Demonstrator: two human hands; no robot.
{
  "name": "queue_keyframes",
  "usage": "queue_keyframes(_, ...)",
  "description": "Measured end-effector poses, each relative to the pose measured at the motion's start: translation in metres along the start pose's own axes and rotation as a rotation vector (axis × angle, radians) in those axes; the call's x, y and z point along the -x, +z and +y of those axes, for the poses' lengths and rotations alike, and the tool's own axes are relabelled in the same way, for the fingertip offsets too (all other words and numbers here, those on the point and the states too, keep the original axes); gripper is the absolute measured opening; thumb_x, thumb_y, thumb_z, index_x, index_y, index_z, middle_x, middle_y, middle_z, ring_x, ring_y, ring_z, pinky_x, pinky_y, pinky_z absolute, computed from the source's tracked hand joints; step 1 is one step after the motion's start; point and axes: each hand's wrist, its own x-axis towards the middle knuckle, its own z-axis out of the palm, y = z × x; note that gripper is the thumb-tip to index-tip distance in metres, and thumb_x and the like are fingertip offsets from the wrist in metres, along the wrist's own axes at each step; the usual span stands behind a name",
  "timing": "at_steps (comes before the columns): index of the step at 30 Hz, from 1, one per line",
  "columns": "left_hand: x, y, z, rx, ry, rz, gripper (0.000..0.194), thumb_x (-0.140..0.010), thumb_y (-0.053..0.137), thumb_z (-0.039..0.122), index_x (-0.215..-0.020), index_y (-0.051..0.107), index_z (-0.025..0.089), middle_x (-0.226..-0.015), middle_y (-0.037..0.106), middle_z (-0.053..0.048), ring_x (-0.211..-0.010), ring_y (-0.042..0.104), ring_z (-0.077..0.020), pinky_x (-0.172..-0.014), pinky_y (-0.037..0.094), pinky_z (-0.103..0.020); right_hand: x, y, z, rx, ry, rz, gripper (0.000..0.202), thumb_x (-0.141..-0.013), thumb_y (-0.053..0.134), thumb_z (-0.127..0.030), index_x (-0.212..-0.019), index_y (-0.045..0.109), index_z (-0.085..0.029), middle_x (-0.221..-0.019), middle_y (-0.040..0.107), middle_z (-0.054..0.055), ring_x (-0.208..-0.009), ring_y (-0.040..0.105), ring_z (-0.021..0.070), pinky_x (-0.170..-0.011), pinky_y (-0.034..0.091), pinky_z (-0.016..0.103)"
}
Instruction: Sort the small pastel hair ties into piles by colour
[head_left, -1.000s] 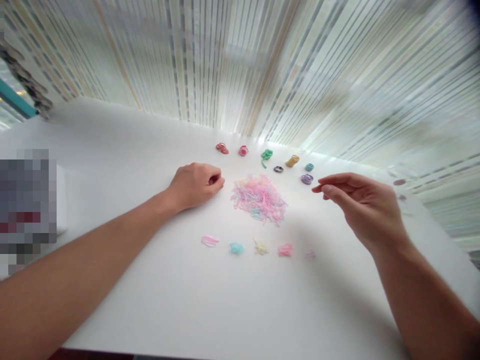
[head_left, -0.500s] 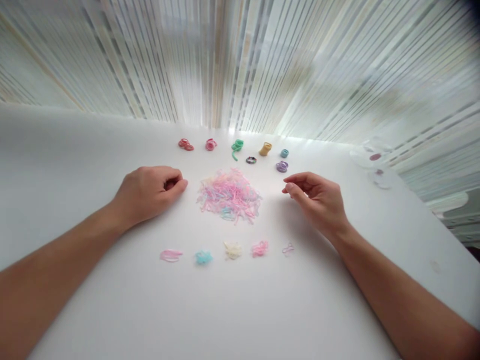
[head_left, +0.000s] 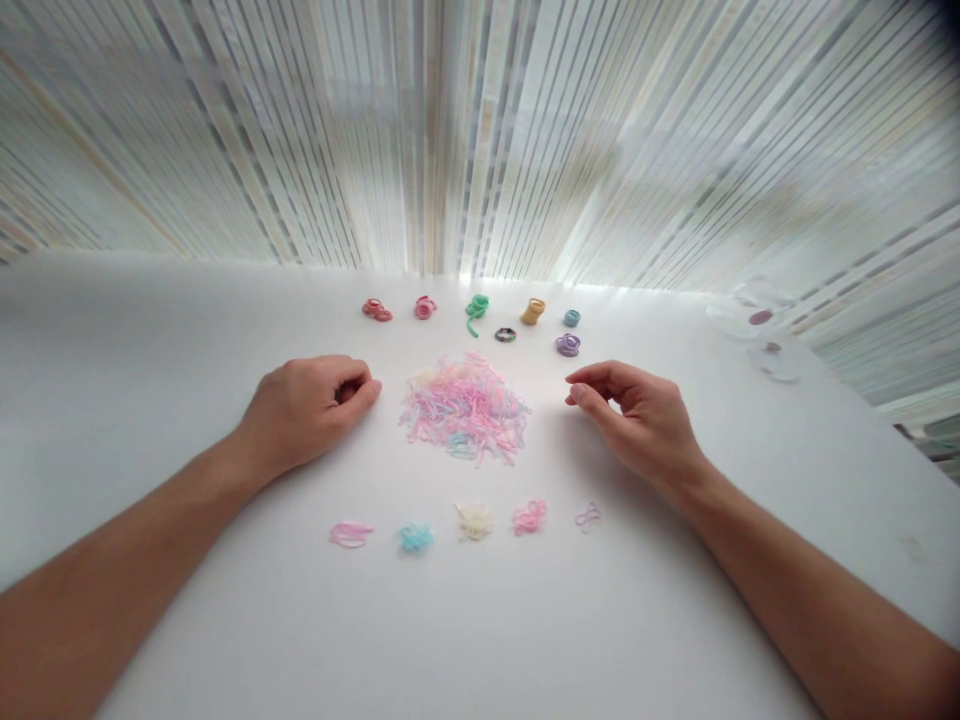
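Note:
A loose pile of thin pastel elastic bands, mostly pink with some blue and cream, lies on the white table between my hands. My left hand rests to the left of it, fingers curled into a loose fist, with nothing seen in it. To the right, my right hand hovers near the table with thumb and fingertips slightly apart and nothing visible between them. Nearer me is a row of small groups: pink bands, blue bands, cream bands, brighter pink bands and lilac bands.
Behind the pile sit coiled hair ties: red, pink, green, yellow, blue and purple, plus a dark multicoloured ring. A clear container stands far right, before a striped curtain.
The view has tilted slightly, so everything on the table appears a little lower in the picture. Both hands keep about the same pose and place beside the pile.

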Motion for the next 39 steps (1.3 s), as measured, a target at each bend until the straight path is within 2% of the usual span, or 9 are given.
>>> queue_keyframes(10, 0.003, 0.003, 0.005, 0.082, 0.015, 0.016, 0.031, -0.092, 0.049, 0.042, -0.072, 0.060, 0.020, -0.075, 0.065, -0.002, -0.070, 0.052, -0.0162, -0.067, 0.032, -0.032, 0.005, -0.003, 0.009, 0.067, 0.044, 0.013, 0.021, -0.089, 0.075, -0.044, -0.098, 0.079, -0.026, -0.086, 0.079, 0.005, -0.072, 0.071, 0.0232, -0.067, 0.051, 0.037)
queue_keyframes(18, 0.003, 0.003, 0.004, 0.076, 0.030, 0.024, 0.032, -0.092, 0.048, 0.042, -0.071, 0.057, 0.020, -0.075, 0.065, -0.003, -0.070, 0.052, -0.0165, -0.066, 0.031, -0.032, 0.004, -0.002, 0.013, 0.071, 0.032, -0.002, 0.019, -0.090, 0.075, -0.043, -0.097, 0.078, -0.026, -0.085, 0.079, 0.004, -0.072, 0.070, 0.0219, -0.066, 0.051, 0.035)
queue_keyframes(21, 0.002, 0.003, 0.003, 0.046, 0.021, 0.019, 0.032, -0.093, 0.048, 0.043, -0.071, 0.056, 0.021, -0.073, 0.064, -0.002, -0.069, 0.053, -0.0165, -0.066, 0.031, -0.032, 0.005, -0.002, 0.004, 0.068, -0.012, -0.023, 0.013, -0.090, 0.075, -0.037, -0.093, 0.077, -0.024, -0.082, 0.076, 0.002, -0.071, 0.067, 0.0195, -0.063, 0.049, 0.033)
queue_keyframes(25, 0.000, 0.002, 0.003, 0.018, -0.006, 0.008, 0.031, -0.092, 0.048, 0.044, -0.073, 0.059, 0.022, -0.074, 0.065, -0.001, -0.070, 0.054, -0.0169, -0.066, 0.031, -0.031, 0.011, -0.001, -0.021, 0.101, -0.103, -0.047, 0.008, -0.090, 0.074, -0.029, -0.084, 0.075, -0.024, -0.073, 0.071, 0.001, -0.066, 0.060, 0.0168, -0.064, 0.048, 0.032)
queue_keyframes(30, 0.000, 0.002, 0.003, -0.006, -0.019, 0.008, 0.032, -0.092, 0.047, 0.045, -0.073, 0.058, 0.022, -0.075, 0.065, -0.001, -0.070, 0.054, -0.0173, -0.066, 0.031, -0.031, 0.022, 0.008, -0.047, 0.140, -0.173, -0.205, 0.011, -0.088, 0.075, -0.026, -0.078, 0.072, -0.023, -0.073, 0.071, 0.001, -0.069, 0.062, 0.0170, -0.065, 0.048, 0.031)
queue_keyframes(33, 0.000, 0.003, 0.003, -0.018, -0.017, 0.003, 0.033, -0.092, 0.046, 0.046, -0.073, 0.057, 0.022, -0.075, 0.065, -0.002, -0.070, 0.054, -0.0175, -0.065, 0.030, -0.031, 0.026, 0.015, -0.052, 0.147, -0.192, -0.256, 0.011, -0.086, 0.077, -0.025, -0.078, 0.071, -0.022, -0.073, 0.071, 0.001, -0.070, 0.064, 0.0170, -0.064, 0.048, 0.030)
queue_keyframes(39, 0.000, 0.003, 0.003, -0.029, -0.015, 0.011, 0.033, -0.092, 0.046, 0.046, -0.074, 0.059, 0.021, -0.077, 0.066, -0.002, -0.070, 0.054, -0.0176, -0.065, 0.030, -0.031, 0.027, 0.022, -0.052, 0.232, -0.247, -0.242, 0.013, -0.084, 0.081, -0.026, -0.078, 0.070, -0.022, -0.070, 0.071, 0.001, -0.068, 0.064, 0.0176, -0.063, 0.048, 0.030)
